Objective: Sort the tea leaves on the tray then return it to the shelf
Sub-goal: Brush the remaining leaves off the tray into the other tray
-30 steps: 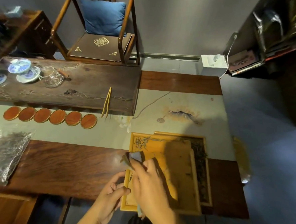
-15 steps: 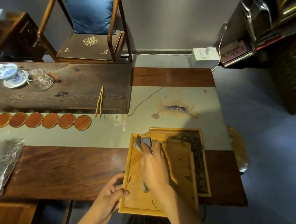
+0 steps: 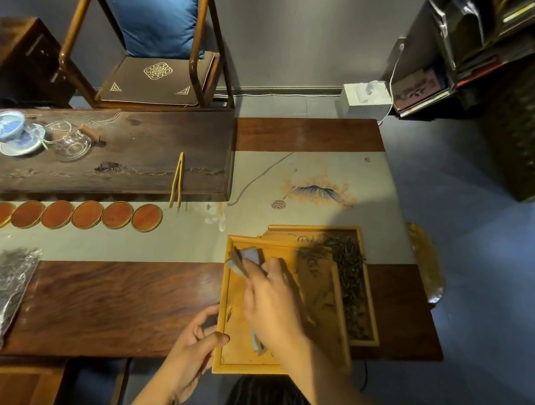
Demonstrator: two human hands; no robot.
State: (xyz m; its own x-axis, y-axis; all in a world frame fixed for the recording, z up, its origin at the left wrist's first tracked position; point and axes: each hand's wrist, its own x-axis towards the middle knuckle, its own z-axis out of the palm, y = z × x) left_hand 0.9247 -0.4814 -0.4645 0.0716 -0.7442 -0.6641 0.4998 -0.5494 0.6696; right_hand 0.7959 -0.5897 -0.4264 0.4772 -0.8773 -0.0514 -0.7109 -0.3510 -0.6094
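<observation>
Over the tray (image 3: 235, 355), right hand (image 3: 274, 299) fingers (image 3: 252, 268) clamped on a scraper (image 3: 246, 257) (tea leaves (image 3: 346, 269) just beside).

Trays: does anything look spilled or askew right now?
Nothing spilled. The near tray overlaps the far tray, lying partly over it. Tea leaves are heaped at the far end; a few strays lie near the left rim.

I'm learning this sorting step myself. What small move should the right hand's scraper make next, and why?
Probably sweep the scraper in the right hand rightward across the near tray, since a few stray leaves lie by its left rim while the main pile sits right. The left hand steadies the rim.
</observation>
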